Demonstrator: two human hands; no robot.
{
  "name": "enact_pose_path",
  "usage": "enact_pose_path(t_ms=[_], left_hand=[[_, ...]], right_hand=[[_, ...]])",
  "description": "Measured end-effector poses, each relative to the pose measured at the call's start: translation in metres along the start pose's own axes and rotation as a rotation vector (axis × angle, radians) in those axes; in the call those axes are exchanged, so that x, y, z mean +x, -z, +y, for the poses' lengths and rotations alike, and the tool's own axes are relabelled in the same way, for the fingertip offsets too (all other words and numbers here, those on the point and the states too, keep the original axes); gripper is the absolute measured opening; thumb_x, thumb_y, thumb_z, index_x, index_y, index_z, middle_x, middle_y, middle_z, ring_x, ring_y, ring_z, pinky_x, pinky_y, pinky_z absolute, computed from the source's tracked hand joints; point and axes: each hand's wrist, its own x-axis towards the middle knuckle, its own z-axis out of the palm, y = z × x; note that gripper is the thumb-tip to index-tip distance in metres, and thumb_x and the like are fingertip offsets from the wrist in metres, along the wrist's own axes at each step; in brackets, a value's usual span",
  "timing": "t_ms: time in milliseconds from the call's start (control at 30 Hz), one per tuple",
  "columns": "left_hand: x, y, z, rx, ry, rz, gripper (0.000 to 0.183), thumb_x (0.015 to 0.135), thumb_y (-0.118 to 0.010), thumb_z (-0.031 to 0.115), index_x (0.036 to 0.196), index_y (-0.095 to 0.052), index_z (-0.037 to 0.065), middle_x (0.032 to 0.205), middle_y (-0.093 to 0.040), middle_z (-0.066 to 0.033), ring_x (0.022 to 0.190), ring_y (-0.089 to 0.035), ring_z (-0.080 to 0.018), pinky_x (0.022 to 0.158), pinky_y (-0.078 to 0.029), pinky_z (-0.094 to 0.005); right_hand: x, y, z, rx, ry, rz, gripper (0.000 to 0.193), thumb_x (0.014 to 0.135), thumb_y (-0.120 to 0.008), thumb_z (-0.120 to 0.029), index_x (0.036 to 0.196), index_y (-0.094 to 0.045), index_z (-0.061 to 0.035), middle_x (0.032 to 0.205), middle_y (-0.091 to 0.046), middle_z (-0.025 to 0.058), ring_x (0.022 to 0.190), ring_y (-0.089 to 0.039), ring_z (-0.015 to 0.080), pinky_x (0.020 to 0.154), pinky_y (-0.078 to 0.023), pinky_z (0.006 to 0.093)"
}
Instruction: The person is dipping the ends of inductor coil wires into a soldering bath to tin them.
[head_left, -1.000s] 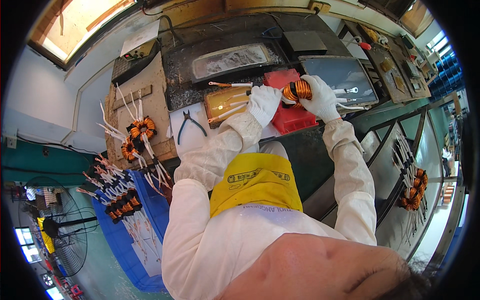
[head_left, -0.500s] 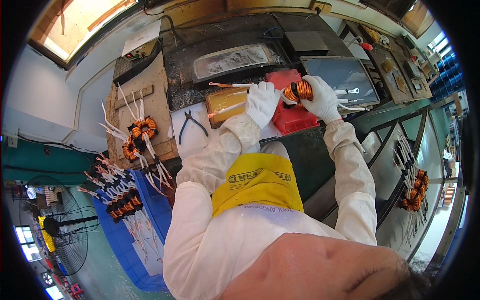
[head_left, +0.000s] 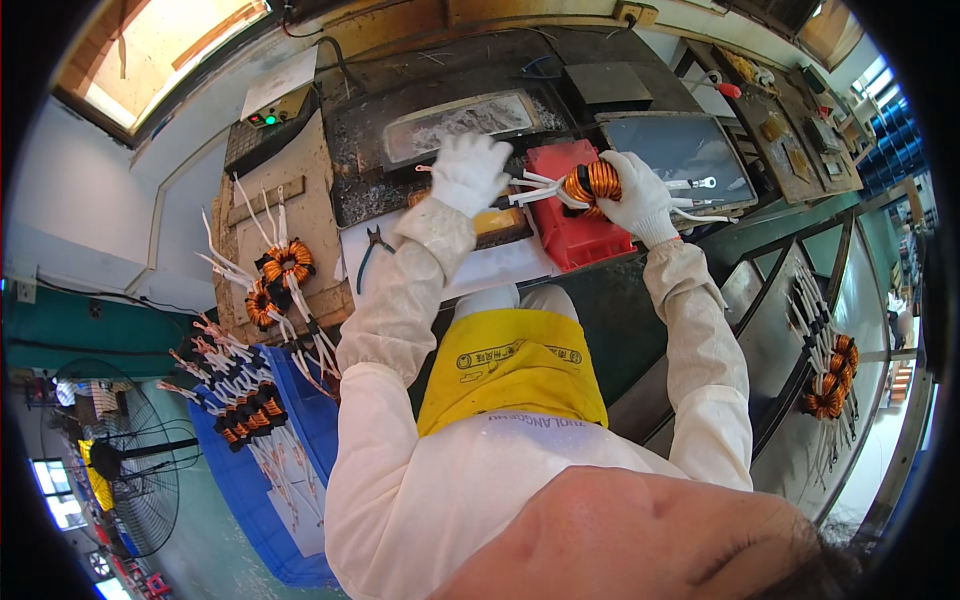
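In my right hand is a ring-shaped coil wound with copper wire, held above a red block-like stand. Its white-sleeved leads stretch left towards my left hand, and others with metal lugs stick out to the right. Slightly smeared, my gloved left hand hovers over the leads and a yellow-topped tray. Its fingers are partly hidden, so I cannot tell whether they grip a lead. A bare copper lead end shows just left of that hand.
Cutting pliers lie on white paper at left. Behind is a rectangular pot with a silvery, crusted surface. Finished-looking coils rest on a board; more fill a blue bin and a right-hand metal shelf. A fan stands at left.
My left hand has moved left and a little away from me, along the leads. The right hand with the coil has barely shifted. A green light now glows on the control box.
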Motion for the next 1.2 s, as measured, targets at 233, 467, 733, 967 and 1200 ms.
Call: enact_pose_path(t_ms=[233, 467, 733, 967, 1200], left_hand=[[-0.027, -0.006, -0.028, 0.05, 0.282, -0.542, 0.017, 0.087, -0.059, 0.024, 0.091, -0.065, 0.008, 0.086, -0.068, -0.0132, 0.084, -0.069, -0.0335, 0.07, -0.054, -0.0467], [-0.035, 0.002, -0.01, 0.056, 0.356, -0.539, 0.018, 0.088, -0.053, 0.018, 0.093, -0.062, 0.004, 0.085, -0.069, -0.0147, 0.082, -0.069, -0.0352, 0.07, -0.054, -0.0471], [-0.006, 0.016, 0.048, -0.164, -0.013, -0.01, 0.022, 0.078, -0.063, 0.02, 0.097, -0.059, 0.01, 0.092, -0.06, -0.0079, 0.092, -0.06, -0.0259, 0.077, -0.05, -0.0399], [0.003, -0.042, 0.078, 0.1, 0.079, -0.022, 0.011, 0.08, -0.058, 0.02, 0.082, -0.067, 0.014, 0.086, -0.057, -0.0062, 0.088, -0.055, -0.0247, 0.074, -0.043, -0.0394], [0.008, -0.055, 0.098, 0.187, 0.2, -0.206, 0.017, 0.087, -0.054, 0.023, 0.092, -0.068, 0.014, 0.096, -0.058, -0.0072, 0.093, -0.054, -0.0254, 0.076, -0.044, -0.0423]], right_hand=[[-0.001, -0.001, 0.002, 0.018, 0.0, 0.002, 0.06, 0.065, -0.077, -0.013, 0.12, -0.054, -0.0109, 0.111, -0.06, 0.0119, 0.102, -0.061, 0.0344, 0.086, -0.051, 0.0399], [-0.001, -0.002, 0.001, -0.003, -0.018, 0.009, 0.06, 0.065, -0.077, -0.013, 0.12, -0.054, -0.0108, 0.11, -0.06, 0.0115, 0.102, -0.061, 0.0338, 0.086, -0.051, 0.0402], [-0.001, -0.001, 0.004, 0.03, -0.011, -0.011, 0.059, 0.067, -0.077, -0.013, 0.121, -0.053, -0.0119, 0.112, -0.06, 0.0119, 0.103, -0.061, 0.0345, 0.087, -0.051, 0.0411], [0.003, 0.006, 0.005, 0.018, 0.002, -0.113, 0.061, 0.067, -0.078, -0.013, 0.123, -0.053, -0.0135, 0.112, -0.059, 0.0115, 0.103, -0.061, 0.0347, 0.086, -0.051, 0.0406], [0.003, 0.001, 0.009, -0.023, 0.033, -0.057, 0.062, 0.067, -0.079, -0.012, 0.124, -0.054, -0.0132, 0.113, -0.059, 0.0114, 0.104, -0.061, 0.0343, 0.085, -0.051, 0.0401]])
